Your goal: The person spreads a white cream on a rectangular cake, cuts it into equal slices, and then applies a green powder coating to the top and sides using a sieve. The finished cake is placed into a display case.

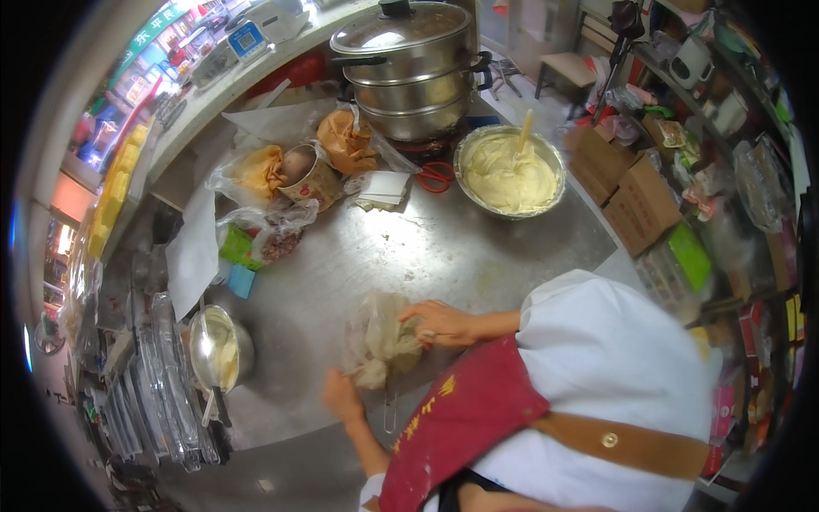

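Note:
A cloudy plastic bag with indistinct contents sits on the steel table in front of me. My right hand grips its gathered plastic on one side, fingers curled. My left hand, blurred by motion, pinches a twisted end of the same bag on the opposite side. Beneath the bag, a thin wire loop sticks out toward my apron.
Behind the bag stand a stacked steel steamer, a bowl of pale batter, red-handled scissors and a paper tub. Leftward are a steel bowl with a utensil and stacked metal trays. Cardboard boxes lie at right.

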`<state>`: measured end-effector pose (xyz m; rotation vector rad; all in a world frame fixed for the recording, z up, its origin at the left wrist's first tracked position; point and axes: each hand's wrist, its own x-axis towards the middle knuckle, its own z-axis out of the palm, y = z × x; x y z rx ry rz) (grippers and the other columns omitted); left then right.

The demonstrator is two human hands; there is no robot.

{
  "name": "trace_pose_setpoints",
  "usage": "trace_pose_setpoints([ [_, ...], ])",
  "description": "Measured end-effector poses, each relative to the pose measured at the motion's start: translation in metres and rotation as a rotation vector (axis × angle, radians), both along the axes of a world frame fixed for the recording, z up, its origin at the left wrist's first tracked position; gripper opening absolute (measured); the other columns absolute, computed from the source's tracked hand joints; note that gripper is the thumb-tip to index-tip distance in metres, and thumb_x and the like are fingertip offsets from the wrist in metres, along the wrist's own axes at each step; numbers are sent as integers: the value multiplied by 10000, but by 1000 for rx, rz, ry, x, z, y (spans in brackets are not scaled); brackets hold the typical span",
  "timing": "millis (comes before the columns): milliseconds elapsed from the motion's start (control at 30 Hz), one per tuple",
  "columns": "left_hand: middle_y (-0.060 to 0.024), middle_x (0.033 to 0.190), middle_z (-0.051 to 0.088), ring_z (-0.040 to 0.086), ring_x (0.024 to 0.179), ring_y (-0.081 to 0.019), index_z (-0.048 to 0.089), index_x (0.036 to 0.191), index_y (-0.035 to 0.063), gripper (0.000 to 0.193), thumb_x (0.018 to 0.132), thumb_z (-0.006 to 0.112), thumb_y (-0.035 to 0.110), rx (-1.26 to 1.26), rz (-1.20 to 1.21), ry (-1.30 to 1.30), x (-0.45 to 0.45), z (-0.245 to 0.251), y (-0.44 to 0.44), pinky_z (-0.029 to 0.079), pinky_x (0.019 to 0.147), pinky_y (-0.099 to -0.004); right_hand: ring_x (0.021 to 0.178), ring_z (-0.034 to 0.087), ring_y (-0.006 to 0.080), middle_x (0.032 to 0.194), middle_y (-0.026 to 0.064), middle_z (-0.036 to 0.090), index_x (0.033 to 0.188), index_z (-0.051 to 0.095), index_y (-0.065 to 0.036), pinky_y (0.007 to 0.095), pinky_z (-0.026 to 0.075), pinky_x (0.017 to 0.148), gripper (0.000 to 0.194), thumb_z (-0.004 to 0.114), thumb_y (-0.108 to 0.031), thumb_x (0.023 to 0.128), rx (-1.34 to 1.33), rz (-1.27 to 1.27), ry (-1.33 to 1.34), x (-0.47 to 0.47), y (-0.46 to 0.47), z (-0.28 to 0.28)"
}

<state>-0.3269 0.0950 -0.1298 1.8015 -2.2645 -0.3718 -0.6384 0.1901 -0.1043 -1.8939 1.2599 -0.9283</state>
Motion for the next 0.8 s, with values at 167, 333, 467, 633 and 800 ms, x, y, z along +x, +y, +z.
trace_pose_setpoints([
  [167, -147, 954, 665, 660, 866, -298, 599, 1130, 74, 244, 963, 494, 216, 302, 119, 483, -9, -41, 35, 554, 737, -444, 1179, 526, 257, 1428, 147, 461, 1180, 618, -16, 398, 410, 1018, 428, 529, -396, 1005, 422, -66, -235, -17, 14, -37],
  [333, -134, 1164, 611, 642, 1011, -264, 485, 1304, 59, 418, 996, 582, 325, 889, 223, 1028, -35, -34, 75, 612, 685, -399, 1151, 543, 205, 1368, 134, 535, 1382, 511, -2, 345, 433, 1010, 612, 666, -397, 940, 1068, -182, -748, -2, -5, -46],
  [467, -128, 1192, 592, 627, 1018, -236, 502, 1275, 28, 457, 959, 646, 325, 873, 105, 1060, -68, -22, 68, 605, 670, -392, 1154, 571, 220, 1248, 103, 637, 1341, 549, -6, 357, 465, 973, 573, 757, -285, 887, 864, -415, -832, 21, -14, -39],
  [633, -128, 1203, 586, 622, 975, -213, 465, 1380, 50, 527, 958, 644, 310, 921, 103, 998, -87, 26, 29, 591, 631, -338, 1031, 651, 230, 1161, 133, 677, 1303, 560, 44, 368, 538, 871, 516, 762, -156, 871, 1055, -568, -965, -3, -25, -29],
  [800, -108, 1278, 559, 619, 994, -202, 439, 1447, 70, 521, 981, 583, 254, 458, 196, 903, -78, 50, 13, 577, 687, -324, 914, 692, 263, 1092, 184, 677, 1233, 566, 58, 375, 585, 780, 391, 698, -111, 906, 921, -834, -1048, -28, -58, -24],
])
